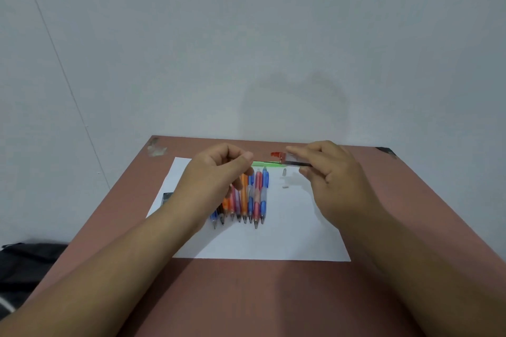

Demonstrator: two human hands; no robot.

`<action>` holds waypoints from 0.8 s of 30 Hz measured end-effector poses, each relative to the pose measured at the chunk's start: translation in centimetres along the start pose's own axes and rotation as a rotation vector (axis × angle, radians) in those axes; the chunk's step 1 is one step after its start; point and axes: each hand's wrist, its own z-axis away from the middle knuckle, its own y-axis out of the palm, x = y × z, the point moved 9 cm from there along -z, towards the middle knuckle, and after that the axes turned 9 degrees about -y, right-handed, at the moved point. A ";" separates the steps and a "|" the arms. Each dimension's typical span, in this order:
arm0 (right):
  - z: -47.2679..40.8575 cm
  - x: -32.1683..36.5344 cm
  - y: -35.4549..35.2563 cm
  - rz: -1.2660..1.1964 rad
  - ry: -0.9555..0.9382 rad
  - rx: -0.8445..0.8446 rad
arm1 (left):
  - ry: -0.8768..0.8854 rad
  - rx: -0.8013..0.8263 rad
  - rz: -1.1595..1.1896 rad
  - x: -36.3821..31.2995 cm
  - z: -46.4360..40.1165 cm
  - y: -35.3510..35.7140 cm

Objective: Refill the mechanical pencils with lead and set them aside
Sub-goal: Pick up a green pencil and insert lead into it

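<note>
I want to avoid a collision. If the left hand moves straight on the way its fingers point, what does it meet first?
Probably the lead case held by the right hand; the left hand holds a green pencil aimed there. Depth is unclear.

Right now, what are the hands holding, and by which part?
The left hand pinches the green pencil by one end. The right hand holds the clear lead case by its rear, orange cap free.

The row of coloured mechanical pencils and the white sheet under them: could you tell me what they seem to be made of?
The coloured mechanical pencils look like glossy, partly translucent plastic, with darker grip sleeves, possibly rubber. The white sheet appears to be matte paper: thin, flat, with sharp edges on the reddish-brown table.
</note>
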 end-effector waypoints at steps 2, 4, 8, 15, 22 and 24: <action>0.3 0.0 0.0 -0.002 0.015 -0.007 | 0.024 -0.034 -0.027 -0.2 0.0 -0.3; 0.4 0.0 0.1 0.004 0.031 0.006 | 0.033 -0.047 -0.041 -0.2 0.0 -0.3; 0.5 0.1 0.2 0.020 0.023 0.018 | 0.055 -0.057 -0.057 -0.2 0.0 -0.3; 0.7 -0.3 0.4 0.034 0.057 0.058 | 0.053 -0.082 -0.103 -0.1 -0.1 -0.1; 0.8 -0.3 0.3 0.012 0.066 0.063 | 0.089 -0.099 -0.236 -0.2 -0.2 0.1; 0.8 -0.4 0.2 0.002 0.074 0.062 | 0.118 -0.111 -0.257 -0.5 -0.2 0.0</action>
